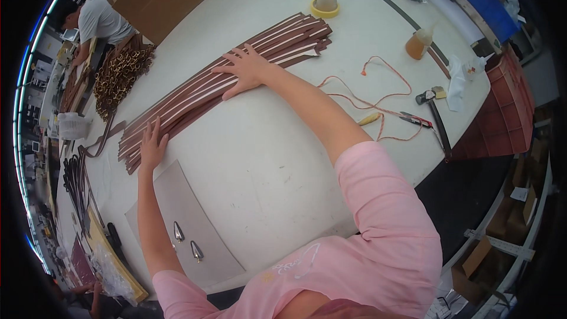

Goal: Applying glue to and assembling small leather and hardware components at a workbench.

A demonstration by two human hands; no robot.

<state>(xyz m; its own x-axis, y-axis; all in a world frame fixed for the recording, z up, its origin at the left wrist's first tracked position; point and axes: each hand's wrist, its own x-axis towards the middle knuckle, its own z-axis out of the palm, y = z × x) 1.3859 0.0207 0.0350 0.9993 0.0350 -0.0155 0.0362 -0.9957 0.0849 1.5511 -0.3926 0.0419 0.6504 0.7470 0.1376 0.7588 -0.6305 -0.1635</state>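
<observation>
A long bundle of flat brown strips (195, 97), several of them with white faces or edges, lies diagonally across the white table (254, 159). My right hand (247, 72) rests on its upper right part with the fingers spread. Toward the lower left end, my left hand (153, 146) touches the near edge of the strips, fingers apart. Neither hand grips anything. The strips' far right ends fan out unevenly.
To the right lie an orange cord (338, 95), a hammer (438, 123) and a bottle of amber liquid (418, 44). Two metal pieces (196, 251) sit on a grey sheet (207, 224) near me. Brass chains (121, 77) and a cardboard box (168, 0) stand left, beyond them a co-worker (106, 20).
</observation>
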